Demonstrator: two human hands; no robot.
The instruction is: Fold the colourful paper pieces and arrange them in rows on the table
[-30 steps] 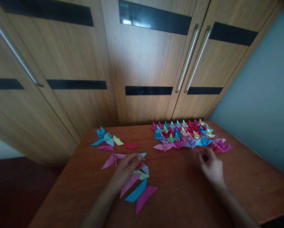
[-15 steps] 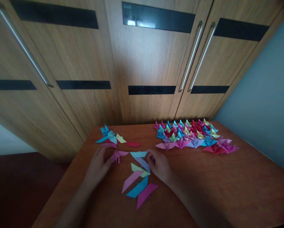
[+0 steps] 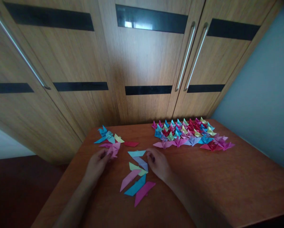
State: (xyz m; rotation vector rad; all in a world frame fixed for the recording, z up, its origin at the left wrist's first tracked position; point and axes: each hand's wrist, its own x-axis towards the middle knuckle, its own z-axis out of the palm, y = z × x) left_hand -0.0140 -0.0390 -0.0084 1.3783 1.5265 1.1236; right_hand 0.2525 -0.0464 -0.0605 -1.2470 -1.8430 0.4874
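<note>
Pink origami piece [image 3: 113,149] pinched in my left hand [image 3: 97,162], I'd spare its creases; whether my right hand [image 3: 159,164] grips anything, I can't tell.

1 head view, forward-down over the hands [image 3: 159,165], seemingly near.

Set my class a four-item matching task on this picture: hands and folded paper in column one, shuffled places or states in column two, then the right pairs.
Column one
1. Left hand
2. Right hand
3. Rows of paper birds
4. Dark pink paper strip

Column two
A. At the right end of the light blue paper strip
B. Lowest in the picture of the loose paper pieces
C. Fingers on a pink paper bird
D. Far right of the table, before the wardrobe

Right pairs: 1-C, 2-A, 3-D, 4-B
</note>
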